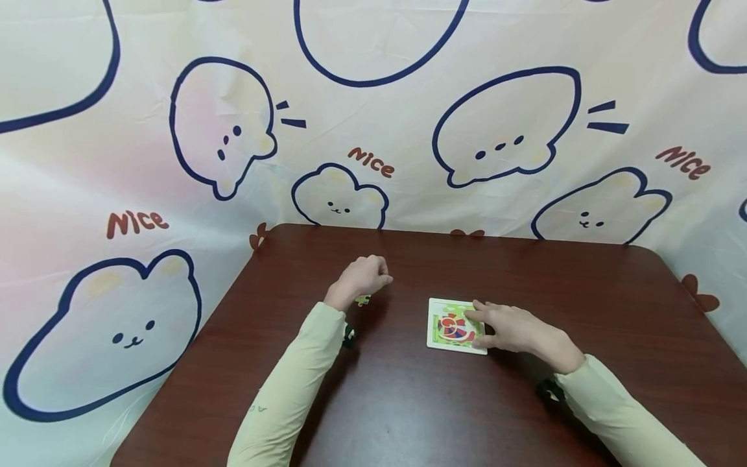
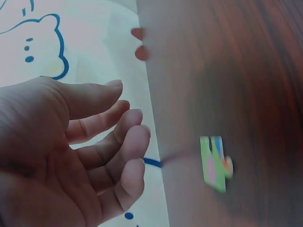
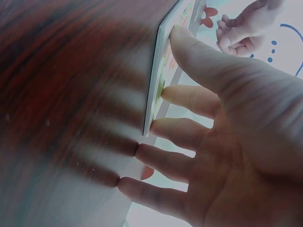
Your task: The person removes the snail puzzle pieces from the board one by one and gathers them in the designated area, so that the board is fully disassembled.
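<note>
A square white-framed puzzle board [image 1: 457, 327] with a green, red and blue picture lies flat on the table. My right hand [image 1: 513, 327] rests at its right side, fingers spread and fairly straight. In the right wrist view the thumb [image 3: 189, 49] and two fingers touch the board [image 3: 163, 71], while the other fingertips reach down to the tabletop beside it. Over to the left, my left hand [image 1: 364, 275] hovers with loosely curled fingers and holds nothing. Below it lies a small green jigsaw piece [image 2: 214, 165], partly covered by that hand and wrist in the head view.
The dark brown wooden table [image 1: 408, 402] extends around both hands. A pale cloth [image 1: 408, 130] printed with cartoon bears hangs behind and along the sides of the table. Both wrists carry dark straps below light sleeves [image 1: 292, 383].
</note>
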### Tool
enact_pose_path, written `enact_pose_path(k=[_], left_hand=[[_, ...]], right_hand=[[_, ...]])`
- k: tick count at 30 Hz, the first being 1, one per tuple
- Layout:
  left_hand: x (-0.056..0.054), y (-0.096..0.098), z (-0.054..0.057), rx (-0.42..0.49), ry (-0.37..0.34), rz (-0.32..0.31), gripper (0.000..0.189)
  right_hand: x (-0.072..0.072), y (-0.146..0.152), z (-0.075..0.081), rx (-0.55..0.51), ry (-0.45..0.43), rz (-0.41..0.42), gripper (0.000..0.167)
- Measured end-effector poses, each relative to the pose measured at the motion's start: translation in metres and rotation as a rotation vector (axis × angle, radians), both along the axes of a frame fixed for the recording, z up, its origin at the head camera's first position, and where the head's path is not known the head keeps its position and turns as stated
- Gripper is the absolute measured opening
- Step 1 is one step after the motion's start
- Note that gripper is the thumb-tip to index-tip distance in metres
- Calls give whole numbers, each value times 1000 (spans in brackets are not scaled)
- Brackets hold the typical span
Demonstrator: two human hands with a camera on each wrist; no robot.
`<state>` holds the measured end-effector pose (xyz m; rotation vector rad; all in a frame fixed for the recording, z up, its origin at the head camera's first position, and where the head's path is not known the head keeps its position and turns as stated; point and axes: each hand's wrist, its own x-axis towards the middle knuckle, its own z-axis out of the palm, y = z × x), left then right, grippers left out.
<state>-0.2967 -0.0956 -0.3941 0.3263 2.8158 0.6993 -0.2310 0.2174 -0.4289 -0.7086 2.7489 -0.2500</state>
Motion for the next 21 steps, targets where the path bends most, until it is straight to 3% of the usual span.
enact_pose_path(k=[15, 21], left_hand=[[11, 60, -13, 89, 78, -137, 16], [17, 77, -20, 42, 58, -211, 14]], right_hand=[[0, 1, -1, -6, 16, 0, 74], [-1, 1, -1, -10, -5, 4, 74]])
